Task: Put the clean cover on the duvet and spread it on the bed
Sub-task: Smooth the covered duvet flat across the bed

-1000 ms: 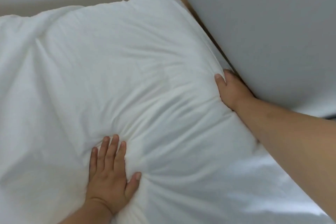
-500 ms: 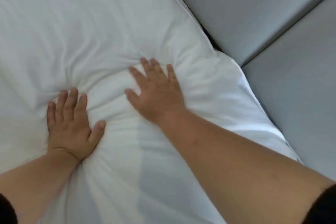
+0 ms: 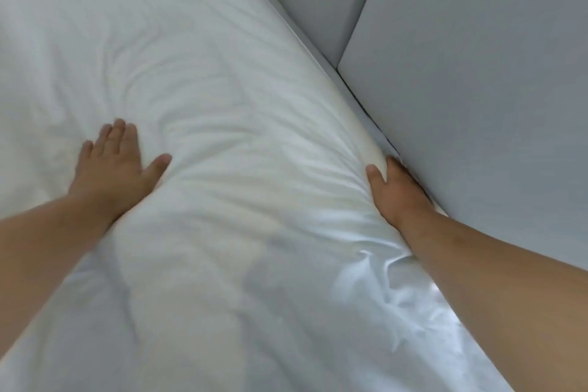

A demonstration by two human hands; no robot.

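1. overall, the white duvet (image 3: 222, 105), already in its cover, lay spread across nearly the whole view, its right edge running diagonally along the grey padded panels (image 3: 477, 73).
2. your left hand (image 3: 116, 165) lay flat on the duvet left of centre, fingers straight and close together, thumb splayed to the right, palm pressing the fabric down; it gripped nothing.
3. your right hand (image 3: 394, 191) was at the duvet's right edge, wedged between the bulging cloth and the nearer grey panel. the thumb lay on top of the fabric; the other fingers were hidden behind the edge, so i could not tell whether they curled round it.
4. creases fanned across the cover between your two hands, tightest beside the right thumb.
5. a patch of bunched, bright wrinkles sat near your right forearm (image 3: 493, 280), low on the right.
6. a dark seam (image 3: 362, 9) separated the two grey panels, meeting the duvet edge above your right hand.
7. both forearms were bare in the view.
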